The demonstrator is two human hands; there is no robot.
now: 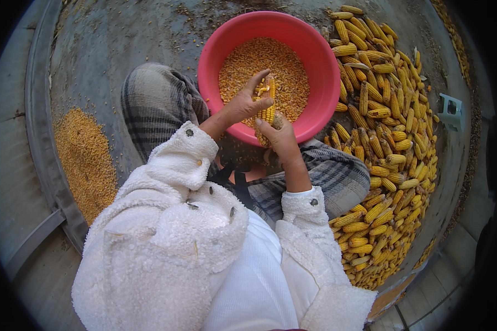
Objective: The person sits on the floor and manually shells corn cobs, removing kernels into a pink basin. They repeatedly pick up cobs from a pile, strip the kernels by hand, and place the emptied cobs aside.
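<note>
Over the near part of a pink plastic basin [333, 78] I hold a yellow ear of corn [267, 113], tilted close to upright in the picture. My left hand [245, 101] is on its upper part, thumb across the kernels and a finger stretched out past its far end. Some of the cob shows bare there, with a few loose kernels. Around the lower part wraps my right hand [282, 138], its thumb along the ear. A brownish cob end [278, 121] shows beside that thumb; whether it is a second cob I cannot tell. Loose corn kernels [261, 53] cover the basin's bottom.
A large heap of corn ears [381, 136] lies along my right side. Left of me is a pile of shelled kernels [85, 161] beside a metal rail [45, 124]. A pale plastic stool-like object [452, 112] sits beyond the heap. My crossed legs [157, 99] border the basin.
</note>
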